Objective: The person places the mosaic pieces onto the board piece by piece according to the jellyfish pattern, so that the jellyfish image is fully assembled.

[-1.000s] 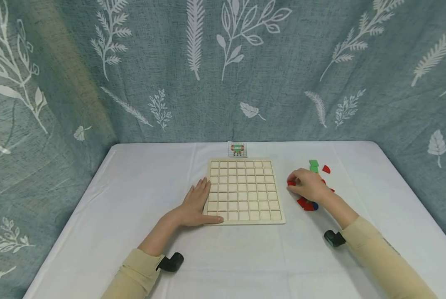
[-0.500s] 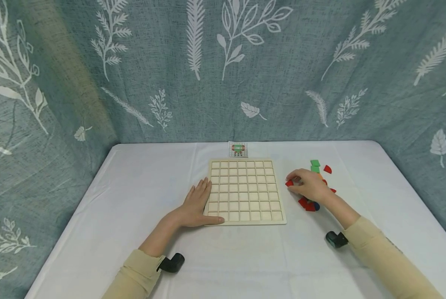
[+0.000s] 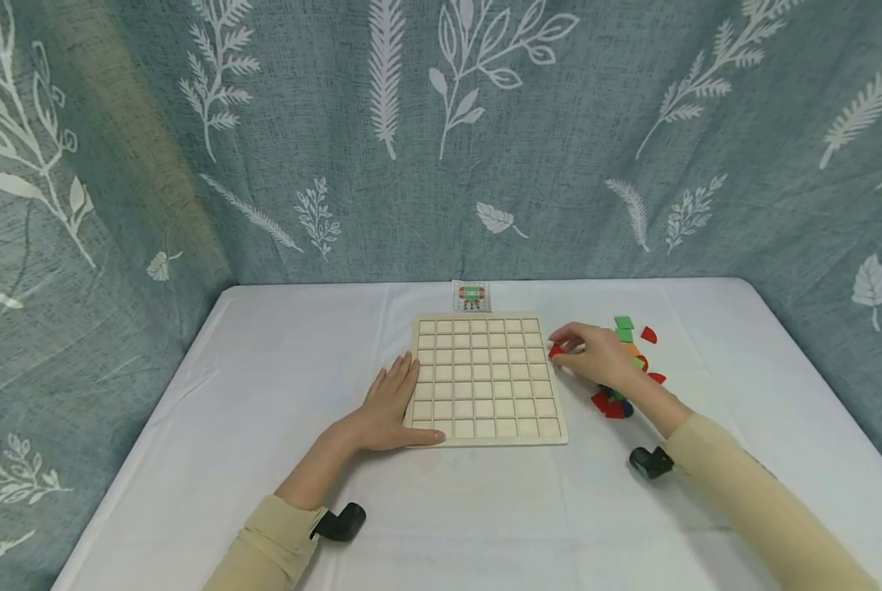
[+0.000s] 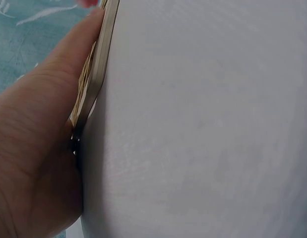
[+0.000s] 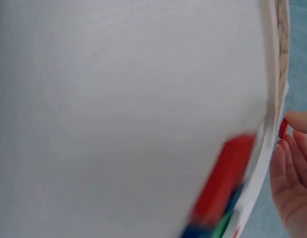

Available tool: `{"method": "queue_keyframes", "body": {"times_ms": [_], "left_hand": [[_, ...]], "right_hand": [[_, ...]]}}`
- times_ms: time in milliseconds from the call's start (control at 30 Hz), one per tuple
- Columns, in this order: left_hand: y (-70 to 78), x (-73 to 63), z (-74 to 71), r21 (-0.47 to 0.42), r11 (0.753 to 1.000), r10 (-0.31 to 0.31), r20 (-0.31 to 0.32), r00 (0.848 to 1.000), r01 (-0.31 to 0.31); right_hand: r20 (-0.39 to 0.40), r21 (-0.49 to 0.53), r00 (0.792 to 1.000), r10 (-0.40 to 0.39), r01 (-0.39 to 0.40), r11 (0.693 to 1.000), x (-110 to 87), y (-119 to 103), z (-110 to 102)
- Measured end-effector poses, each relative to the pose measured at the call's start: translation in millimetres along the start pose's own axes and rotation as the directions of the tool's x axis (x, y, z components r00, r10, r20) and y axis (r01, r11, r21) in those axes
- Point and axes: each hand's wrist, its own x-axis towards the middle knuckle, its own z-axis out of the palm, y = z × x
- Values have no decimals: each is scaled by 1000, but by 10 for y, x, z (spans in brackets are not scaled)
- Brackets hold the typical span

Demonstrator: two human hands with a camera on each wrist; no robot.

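Observation:
A pale wooden board (image 3: 483, 384), divided into a grid of square cells, lies on the white table. My left hand (image 3: 386, 410) rests at its near left corner, fingers along the left edge and thumb on the front rim. In the left wrist view the thumb lies along the board's edge (image 4: 101, 59). Just beyond the board's right edge, my right hand (image 3: 594, 355) pinches a small red piece (image 3: 555, 350) between thumb and fingers. The right wrist view shows this red piece (image 5: 283, 128) at the fingertips.
Right of the board lies a loose group of flat pieces: green squares (image 3: 623, 328), a red quarter-round piece (image 3: 649, 335), red pieces (image 3: 611, 405) and a dark blue one (image 3: 627, 408). A small card (image 3: 471, 295) with a coloured grid picture lies behind the board.
My right hand has moved left and slightly away from me, carrying the red piece from beside the loose pieces to the board's right edge. The left hand has stayed in place.

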Motion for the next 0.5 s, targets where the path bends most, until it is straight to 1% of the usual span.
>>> {"method": "queue_keyframes", "body": {"times_ms": [133, 200, 333, 400, 500], "left_hand": [[-18, -1, -1, 10, 1000, -6, 2, 1000, 6], [-21, 3, 1, 13, 1000, -3, 1, 1000, 3], [-6, 1, -1, 12, 1000, -5, 6, 1000, 5], [3, -5, -4, 10, 1000, -5, 7, 1000, 5], [11, -14, -16, 17, 1000, -14, 12, 1000, 14]], "right_hand": [[43, 77, 998, -49, 46, 996, 216, -151, 86], [75, 87, 994, -73, 66, 994, 319, -205, 133], [105, 63, 990, -93, 86, 994, 473, -263, 204], [109, 44, 989, -99, 94, 995, 511, -279, 215], [118, 32, 990, -82, 79, 996, 518, -300, 192]]}}
